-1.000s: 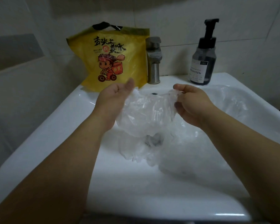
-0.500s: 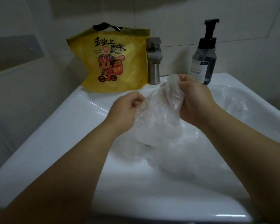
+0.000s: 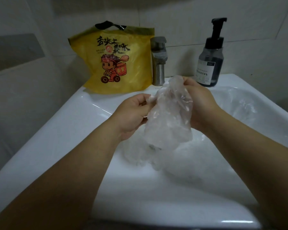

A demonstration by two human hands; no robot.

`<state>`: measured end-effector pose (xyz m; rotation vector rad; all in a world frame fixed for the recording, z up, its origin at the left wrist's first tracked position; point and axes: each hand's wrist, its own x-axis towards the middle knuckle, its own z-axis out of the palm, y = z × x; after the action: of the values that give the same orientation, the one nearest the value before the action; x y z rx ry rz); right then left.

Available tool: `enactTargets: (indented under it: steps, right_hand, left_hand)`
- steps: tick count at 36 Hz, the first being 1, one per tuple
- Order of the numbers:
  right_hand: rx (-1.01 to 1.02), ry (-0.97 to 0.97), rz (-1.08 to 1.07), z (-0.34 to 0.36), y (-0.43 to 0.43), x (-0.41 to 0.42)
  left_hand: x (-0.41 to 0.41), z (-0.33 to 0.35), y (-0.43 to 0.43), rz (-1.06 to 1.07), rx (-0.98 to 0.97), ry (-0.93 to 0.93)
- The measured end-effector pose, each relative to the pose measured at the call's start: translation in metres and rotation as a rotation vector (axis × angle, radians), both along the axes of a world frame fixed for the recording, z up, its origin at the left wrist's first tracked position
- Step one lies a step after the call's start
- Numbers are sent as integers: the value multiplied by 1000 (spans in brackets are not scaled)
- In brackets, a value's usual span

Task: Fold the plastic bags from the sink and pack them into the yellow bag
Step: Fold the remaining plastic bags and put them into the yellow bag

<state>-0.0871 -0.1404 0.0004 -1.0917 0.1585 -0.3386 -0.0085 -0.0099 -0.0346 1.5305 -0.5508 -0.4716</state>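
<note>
A clear crumpled plastic bag (image 3: 170, 117) hangs above the white sink (image 3: 70, 130), held between both hands. My left hand (image 3: 131, 115) pinches its left edge with curled fingers. My right hand (image 3: 201, 103) grips its top right part from behind. More clear plastic bags (image 3: 236, 103) lie in the basin, below and to the right. The yellow bag (image 3: 120, 63), printed with a cartoon rider and fitted with a black handle, stands upright on the sink's back left ledge against the wall.
A metal faucet (image 3: 158, 62) rises at the back centre of the sink, just right of the yellow bag. A dark pump soap bottle (image 3: 210, 58) stands on the back right ledge. Tiled walls close in behind and to the left.
Both hands have come closer together and bunched the clear bag up. My right hand rose toward the faucet and my left hand closed from flat to pinching.
</note>
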Motion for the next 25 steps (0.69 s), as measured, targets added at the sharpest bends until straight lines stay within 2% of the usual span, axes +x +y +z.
enactTargets:
  steps: [4, 8, 11, 14, 17, 21, 23, 25]
  right_hand:
    - [-90, 37, -59, -2, -7, 4]
    - [-462, 171, -280, -12, -18, 14]
    - [-549, 183, -331, -12, -25, 14]
    - [-476, 163, -294, -7, -27, 9]
    - [-311, 112, -230, -2, -29, 4]
    - [-128, 19, -62, 0, -32, 2]
    - [-84, -16, 22, 1, -33, 2]
    - [-68, -49, 77, 1, -33, 3]
  left_hand:
    - [6, 4, 6, -5, -45, 33]
    - [11, 12, 14, 23, -169, 118]
    - [14, 18, 21, 22, -225, 151]
    - [17, 20, 30, -51, -210, 185]
    - [22, 19, 39, -74, -175, 228]
    - [24, 20, 44, -182, -195, 302]
    - [23, 19, 44, -121, -119, 241]
    - [23, 12, 41, 15, 150, 4]
